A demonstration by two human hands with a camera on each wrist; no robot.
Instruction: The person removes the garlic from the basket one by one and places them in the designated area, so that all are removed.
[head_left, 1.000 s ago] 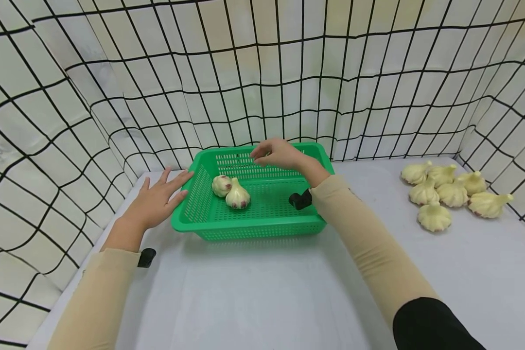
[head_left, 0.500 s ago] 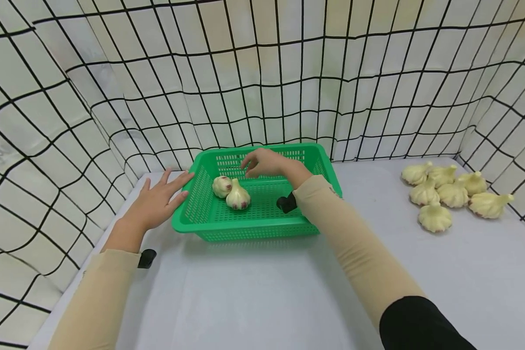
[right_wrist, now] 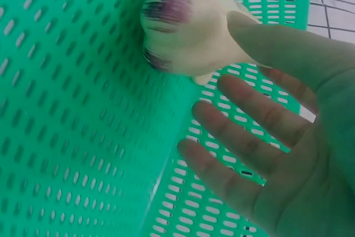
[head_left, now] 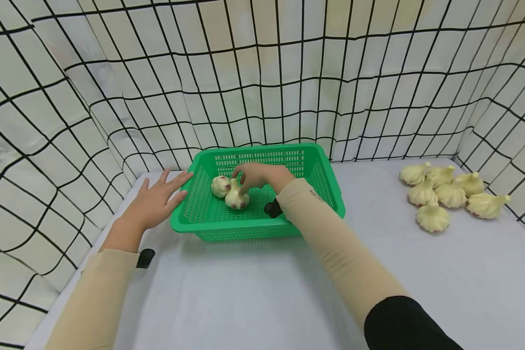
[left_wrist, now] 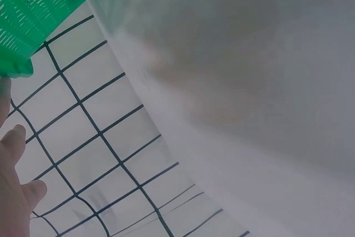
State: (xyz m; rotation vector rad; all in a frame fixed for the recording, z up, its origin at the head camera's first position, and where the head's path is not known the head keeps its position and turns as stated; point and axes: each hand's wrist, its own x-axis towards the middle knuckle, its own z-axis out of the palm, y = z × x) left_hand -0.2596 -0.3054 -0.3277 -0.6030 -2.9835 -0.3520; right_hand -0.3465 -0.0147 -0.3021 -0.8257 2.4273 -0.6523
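Observation:
A green perforated plastic basket [head_left: 227, 228] holds two garlic bulbs. The nearer garlic bulb [head_left: 236, 201] stands with its neck up, and the other garlic bulb [head_left: 220, 186] sits just behind its left side. My right hand [head_left: 262, 176] reaches into the basket and pinches the nearer bulb's neck between thumb and index finger. In the right wrist view the thumb lies across that bulb [right_wrist: 191, 26], and the remaining fingers extend below it; the index fingertip is hidden. My left hand [head_left: 150, 204] rests with spread fingers against the basket's left rim.
Several more garlic bulbs [head_left: 451, 195] lie in a cluster on the white table [head_left: 245, 291] at the right. Black netting [head_left: 262, 78] over white walls encloses the back and both sides, close behind the basket.
My right hand has moved left and down inside the basket, to the neck of the nearer garlic bulb. The left hand and both bulbs stay in place.

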